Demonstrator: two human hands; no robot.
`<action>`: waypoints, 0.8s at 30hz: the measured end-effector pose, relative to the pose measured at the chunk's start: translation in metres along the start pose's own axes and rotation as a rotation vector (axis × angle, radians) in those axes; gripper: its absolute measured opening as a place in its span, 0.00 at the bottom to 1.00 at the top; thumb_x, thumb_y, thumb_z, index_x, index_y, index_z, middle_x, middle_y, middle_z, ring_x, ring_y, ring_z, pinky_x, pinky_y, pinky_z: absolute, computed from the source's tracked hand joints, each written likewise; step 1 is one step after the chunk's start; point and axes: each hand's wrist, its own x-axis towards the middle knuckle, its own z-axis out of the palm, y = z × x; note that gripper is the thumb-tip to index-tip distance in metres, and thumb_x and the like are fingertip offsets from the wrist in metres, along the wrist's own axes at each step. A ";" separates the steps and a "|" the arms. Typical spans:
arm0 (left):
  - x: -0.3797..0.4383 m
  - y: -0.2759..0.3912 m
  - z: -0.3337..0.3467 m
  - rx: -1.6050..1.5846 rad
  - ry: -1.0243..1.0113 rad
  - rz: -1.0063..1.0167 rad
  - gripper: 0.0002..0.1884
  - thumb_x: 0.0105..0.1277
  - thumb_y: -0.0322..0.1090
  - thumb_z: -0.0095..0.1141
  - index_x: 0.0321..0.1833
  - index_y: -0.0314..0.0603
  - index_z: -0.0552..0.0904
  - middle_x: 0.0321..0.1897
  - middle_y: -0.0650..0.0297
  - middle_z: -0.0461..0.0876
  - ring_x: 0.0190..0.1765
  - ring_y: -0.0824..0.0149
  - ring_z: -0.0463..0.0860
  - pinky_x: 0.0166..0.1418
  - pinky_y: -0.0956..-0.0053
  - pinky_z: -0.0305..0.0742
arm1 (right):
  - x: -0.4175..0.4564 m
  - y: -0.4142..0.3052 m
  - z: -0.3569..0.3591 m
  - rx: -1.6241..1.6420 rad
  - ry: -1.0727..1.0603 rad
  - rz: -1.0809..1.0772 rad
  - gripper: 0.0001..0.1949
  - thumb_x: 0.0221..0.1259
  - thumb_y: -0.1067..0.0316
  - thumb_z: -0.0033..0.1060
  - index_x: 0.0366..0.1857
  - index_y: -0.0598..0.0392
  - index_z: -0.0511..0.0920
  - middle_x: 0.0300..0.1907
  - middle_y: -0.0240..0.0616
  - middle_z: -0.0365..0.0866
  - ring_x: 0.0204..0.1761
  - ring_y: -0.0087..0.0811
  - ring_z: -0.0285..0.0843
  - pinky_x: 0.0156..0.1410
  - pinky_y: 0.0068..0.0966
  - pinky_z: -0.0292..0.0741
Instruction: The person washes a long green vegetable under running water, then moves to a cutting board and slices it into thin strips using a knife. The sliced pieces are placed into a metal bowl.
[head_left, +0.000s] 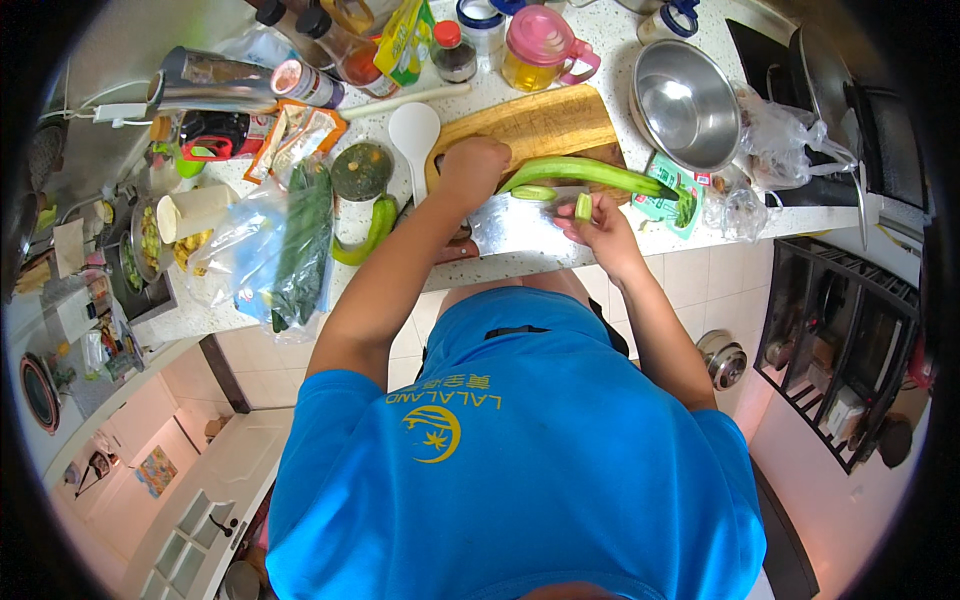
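My left hand (474, 171) is curled over the left part of a wooden cutting board (555, 120). Its fingers hide whatever may be inside it. Between the thumb and fingers of my right hand (609, 234) is a short cut piece of pale green vegetable (583, 207). A long, peeled green gourd (585, 169) lies across the board, its dark end pointing right. Beside it is another cut piece (534, 193). Along the counter's front edge lies a wide shiny metal blade (517, 225), with a brown wooden handle (457, 252) at its left.
A steel bowl (686, 105) stands right of the board, near plastic bags (784, 139) and a green packet (675, 199). A white rice paddle (414, 131), a dark round squash (361, 171) and bagged cucumbers (304, 240) lie left. A pink-lidded jug (540, 49) and bottles stand behind.
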 end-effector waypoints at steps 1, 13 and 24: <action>0.000 0.001 0.001 0.038 -0.005 0.018 0.04 0.59 0.34 0.59 0.32 0.43 0.83 0.29 0.56 0.82 0.37 0.53 0.83 0.43 0.60 0.77 | 0.000 0.000 0.000 0.005 -0.004 -0.007 0.12 0.66 0.83 0.47 0.52 0.61 0.68 0.53 0.44 0.79 0.55 0.36 0.83 0.58 0.26 0.80; -0.056 0.003 -0.044 -0.142 0.231 -0.307 0.05 0.64 0.31 0.56 0.39 0.40 0.82 0.37 0.51 0.83 0.42 0.50 0.83 0.45 0.59 0.77 | 0.005 -0.004 -0.012 -0.050 -0.005 -0.101 0.12 0.67 0.82 0.49 0.52 0.61 0.70 0.53 0.44 0.80 0.54 0.35 0.83 0.56 0.25 0.80; -0.193 -0.050 -0.081 0.259 0.227 -0.780 0.08 0.60 0.40 0.65 0.31 0.45 0.83 0.28 0.58 0.82 0.30 0.53 0.83 0.33 0.59 0.77 | 0.042 -0.012 0.002 -0.572 -0.003 -0.415 0.09 0.62 0.82 0.57 0.45 0.60 0.75 0.39 0.34 0.80 0.42 0.25 0.84 0.45 0.20 0.79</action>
